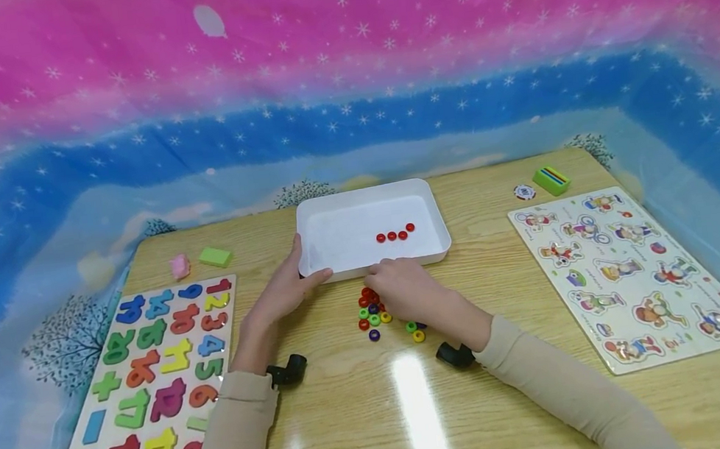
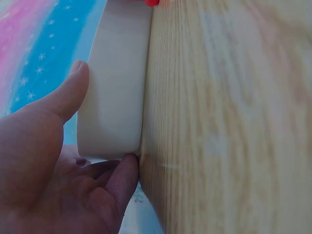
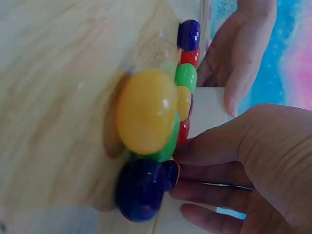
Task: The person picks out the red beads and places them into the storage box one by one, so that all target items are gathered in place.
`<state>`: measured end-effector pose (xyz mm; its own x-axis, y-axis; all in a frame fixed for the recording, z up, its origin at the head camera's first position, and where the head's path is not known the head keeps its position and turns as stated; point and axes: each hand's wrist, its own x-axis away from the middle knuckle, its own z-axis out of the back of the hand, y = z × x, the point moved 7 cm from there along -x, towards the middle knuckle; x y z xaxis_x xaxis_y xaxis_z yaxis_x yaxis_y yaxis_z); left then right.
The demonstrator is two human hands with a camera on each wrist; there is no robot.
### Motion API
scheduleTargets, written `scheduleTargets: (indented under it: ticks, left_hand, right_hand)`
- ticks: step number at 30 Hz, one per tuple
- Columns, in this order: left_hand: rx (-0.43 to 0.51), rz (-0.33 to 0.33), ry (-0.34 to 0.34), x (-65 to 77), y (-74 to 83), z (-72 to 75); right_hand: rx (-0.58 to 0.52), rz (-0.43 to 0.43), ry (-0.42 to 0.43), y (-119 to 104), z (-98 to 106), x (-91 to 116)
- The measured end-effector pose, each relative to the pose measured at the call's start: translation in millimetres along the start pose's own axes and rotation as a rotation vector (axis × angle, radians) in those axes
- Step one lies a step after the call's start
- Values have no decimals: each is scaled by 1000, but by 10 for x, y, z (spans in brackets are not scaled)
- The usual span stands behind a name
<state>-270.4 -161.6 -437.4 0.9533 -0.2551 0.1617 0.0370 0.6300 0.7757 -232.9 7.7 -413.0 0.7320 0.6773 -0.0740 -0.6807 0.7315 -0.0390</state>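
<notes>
A white tray (image 1: 341, 230) lies on the table with several red beads (image 1: 392, 236) inside, toward its right. My left hand (image 1: 282, 287) grips the tray's near left corner; in the left wrist view the thumb (image 2: 73, 90) lies along the rim and the fingers bend around the end wall. Just in front of the tray is a loose pile of red, green, yellow and purple beads (image 1: 374, 320). Over this pile reaches my right hand (image 1: 410, 289), its thumb (image 3: 209, 144) beside a red bead (image 3: 183, 130). Whether a bead is pinched is hidden by the thumb and knuckles.
A number puzzle board (image 1: 151, 381) lies on the left, a sports-figure puzzle board (image 1: 632, 275) on the right. Behind them are a pink toy (image 1: 180, 266), a green block (image 1: 215, 256), a poker chip (image 1: 524, 192) and a green box with coloured strips (image 1: 551, 180).
</notes>
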Motion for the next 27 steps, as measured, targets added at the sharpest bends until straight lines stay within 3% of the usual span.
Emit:
scheduleTargets:
  ticks: [4,9,15,22,27]
  left_hand:
    - [2,2,-2,1,1,-2]
    - [13,16,1,0,-14,-3]
    - [-9,33,10,-14,-68,13]
    - [-49,33,19,-20,-63,22]
    - [-31,34,22,-22,-53,2]
  right_hand:
    - [-1,3,6,4,50,-6]
    - [-66,-6,90,62,265,-15]
    - [-158,-83,176,335,448,-157]
    - [-204,-280,167,894,276,-390]
    - [-196,-305,158,1109,148,-422]
